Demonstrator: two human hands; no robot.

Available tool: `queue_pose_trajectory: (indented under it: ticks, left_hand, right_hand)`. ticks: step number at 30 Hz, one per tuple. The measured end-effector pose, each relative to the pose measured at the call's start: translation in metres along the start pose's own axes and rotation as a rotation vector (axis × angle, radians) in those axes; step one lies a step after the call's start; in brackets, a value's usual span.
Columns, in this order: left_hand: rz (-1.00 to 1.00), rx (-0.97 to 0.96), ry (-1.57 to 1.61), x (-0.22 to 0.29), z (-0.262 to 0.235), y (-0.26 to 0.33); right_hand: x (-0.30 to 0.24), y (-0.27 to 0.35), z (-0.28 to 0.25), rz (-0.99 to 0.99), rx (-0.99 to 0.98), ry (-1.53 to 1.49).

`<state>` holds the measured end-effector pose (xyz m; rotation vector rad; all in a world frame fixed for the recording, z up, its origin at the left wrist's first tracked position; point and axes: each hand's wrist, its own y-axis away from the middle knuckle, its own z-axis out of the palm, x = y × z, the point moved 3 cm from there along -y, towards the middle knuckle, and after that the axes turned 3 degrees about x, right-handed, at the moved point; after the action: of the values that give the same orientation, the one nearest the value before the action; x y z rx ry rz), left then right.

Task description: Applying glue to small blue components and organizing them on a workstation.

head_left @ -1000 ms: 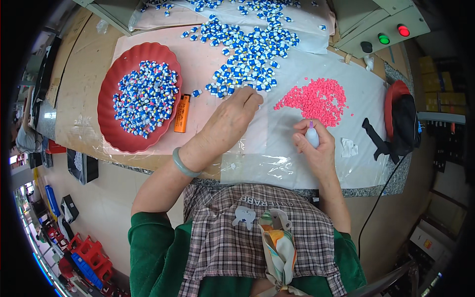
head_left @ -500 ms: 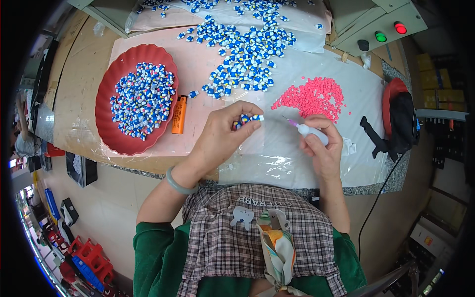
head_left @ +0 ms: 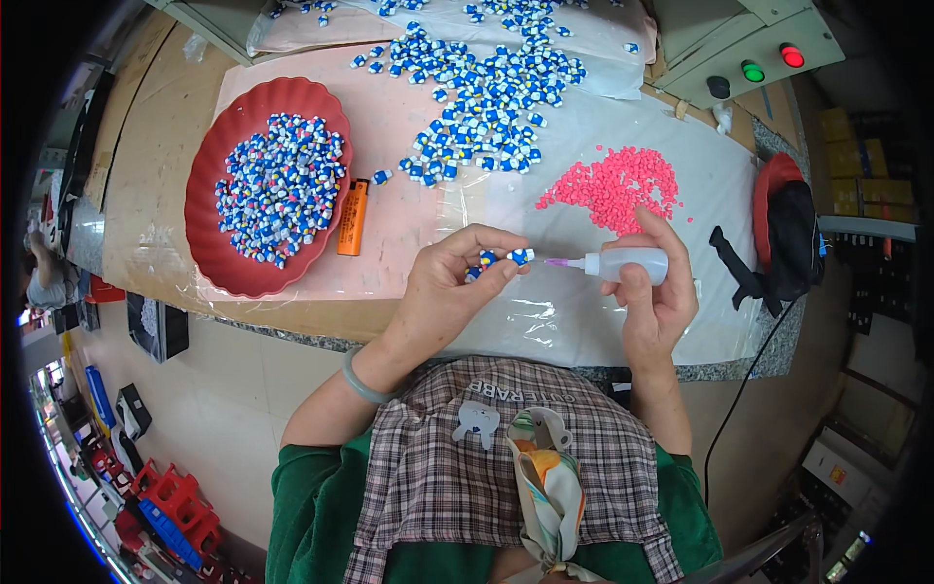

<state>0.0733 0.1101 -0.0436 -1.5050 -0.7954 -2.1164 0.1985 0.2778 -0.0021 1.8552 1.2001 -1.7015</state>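
My left hand (head_left: 452, 282) is closed round several small blue-and-white figures, with one figure (head_left: 522, 257) pinched at the fingertips. In my right hand (head_left: 657, 297) lies a translucent white squeeze bottle (head_left: 628, 264) with a thin purple needle tip (head_left: 562, 262). That tip points left, close to the pinched figure; whether they touch is too small to tell. Just beyond my right hand is a heap of small bright pink pieces (head_left: 623, 185). Many more blue-and-white figures (head_left: 486, 107) are strewn over the far middle of the table.
To the left stands a red scalloped bowl (head_left: 206, 185) heaped with figures, an orange lighter-like thing (head_left: 352, 222) beside it. A black cloth-like item (head_left: 790, 238) covers part of a red dish (head_left: 773, 185) at right. A grey box with lights (head_left: 749, 63) stands at the back right.
The bottle has swung level, and its needle has come left toward the pinched figure. My left hand has moved slightly right and nearer to me. My right index finger has lifted off the bottle.
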Motion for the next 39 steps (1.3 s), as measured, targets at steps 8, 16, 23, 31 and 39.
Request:
queue_pose_trajectory:
  ticks: [8,16,23,31,39]
  left_hand:
    - [0.033,-0.016,-0.152,-0.002,-0.001,0.002]
    - [0.021,-0.027,-0.145,-0.003,-0.001,0.003]
    - [0.017,-0.024,-0.15,-0.006,-0.001,0.002]
    - [-0.017,-0.008,-0.074,-0.009,-0.005,0.0]
    - [-0.029,0.065,-0.011,-0.011,-0.022,0.006]
  right_hand:
    - [-0.011,0.006,0.001,-0.196,-0.043,0.28]
    - [-0.018,0.004,0.005,-0.279,-0.065,0.376]
    - [-0.024,0.001,0.011,-0.361,-0.076,0.413]
    - [-0.01,0.001,0.001,-0.148,-0.067,0.268]
    - [0.038,-0.01,0.004,0.466,-0.06,-0.388]
